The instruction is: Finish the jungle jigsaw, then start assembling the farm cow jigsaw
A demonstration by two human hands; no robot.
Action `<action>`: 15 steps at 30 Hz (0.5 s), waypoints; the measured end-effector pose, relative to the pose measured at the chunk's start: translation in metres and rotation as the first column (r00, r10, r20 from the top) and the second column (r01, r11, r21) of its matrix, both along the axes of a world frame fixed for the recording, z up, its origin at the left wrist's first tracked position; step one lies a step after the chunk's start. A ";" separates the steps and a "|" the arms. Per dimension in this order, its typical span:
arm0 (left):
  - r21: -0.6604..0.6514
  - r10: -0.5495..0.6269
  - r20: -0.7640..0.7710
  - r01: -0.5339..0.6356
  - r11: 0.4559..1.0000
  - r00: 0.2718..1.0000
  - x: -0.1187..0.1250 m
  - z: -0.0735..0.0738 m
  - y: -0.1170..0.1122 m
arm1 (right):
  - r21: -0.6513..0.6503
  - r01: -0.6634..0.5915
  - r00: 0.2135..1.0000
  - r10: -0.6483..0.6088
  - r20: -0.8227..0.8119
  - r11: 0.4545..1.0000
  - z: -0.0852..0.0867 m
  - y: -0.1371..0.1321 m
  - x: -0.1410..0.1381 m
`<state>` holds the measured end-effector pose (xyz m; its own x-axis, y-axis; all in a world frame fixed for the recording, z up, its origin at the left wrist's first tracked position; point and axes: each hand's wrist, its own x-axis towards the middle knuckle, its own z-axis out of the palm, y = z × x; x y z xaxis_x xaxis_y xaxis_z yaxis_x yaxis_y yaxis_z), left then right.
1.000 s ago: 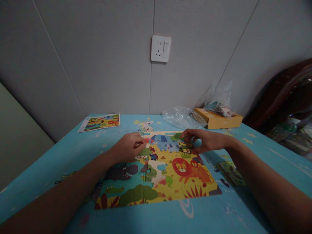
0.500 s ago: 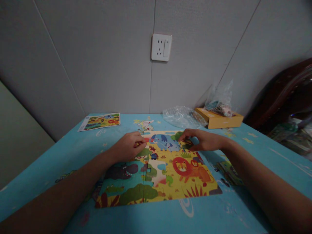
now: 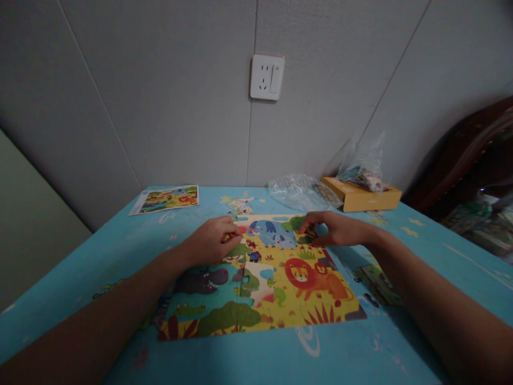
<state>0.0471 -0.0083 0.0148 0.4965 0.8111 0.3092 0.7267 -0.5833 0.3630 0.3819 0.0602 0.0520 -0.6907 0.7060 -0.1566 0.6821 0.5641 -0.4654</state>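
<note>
A colourful animal jigsaw puzzle (image 3: 264, 283) lies flat on the blue table (image 3: 441, 246). My left hand (image 3: 212, 240) rests on the puzzle's upper left edge with its fingers curled under; what they press or hold is hidden. My right hand (image 3: 339, 230) is at the puzzle's upper right corner. Its thumb and fingers pinch a puzzle piece (image 3: 306, 238) that lies down against the neighbouring pieces beside the blue elephant.
A printed reference picture (image 3: 166, 199) lies at the table's back left. A clear plastic bag (image 3: 298, 192) and a yellow box (image 3: 363, 197) with another bag on it stand at the back right. Loose puzzle pieces (image 3: 377, 283) lie under my right forearm. Dark wooden furniture (image 3: 473, 160) stands at the right.
My right hand has carried the piece up and back toward the puzzle's upper right corner and lowered it against the puzzle. My left hand has stayed put.
</note>
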 end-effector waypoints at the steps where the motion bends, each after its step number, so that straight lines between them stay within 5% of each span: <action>1: -0.001 -0.001 0.001 0.001 1.000 1.000 0.000 0.000 0.000 | -0.003 0.002 1.000 -0.002 -0.001 1.000 0.000 0.000 0.000; 15: -0.009 -0.011 -0.004 0.011 1.000 1.000 -0.001 -0.001 0.000 | 0.056 -0.030 0.999 0.031 -0.017 0.998 0.000 -0.001 -0.003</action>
<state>0.0458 -0.0080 0.0138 0.5064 0.8085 0.2999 0.7217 -0.5877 0.3656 0.3792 0.0587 0.0515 -0.7143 0.6920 -0.1047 0.6560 0.6099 -0.4447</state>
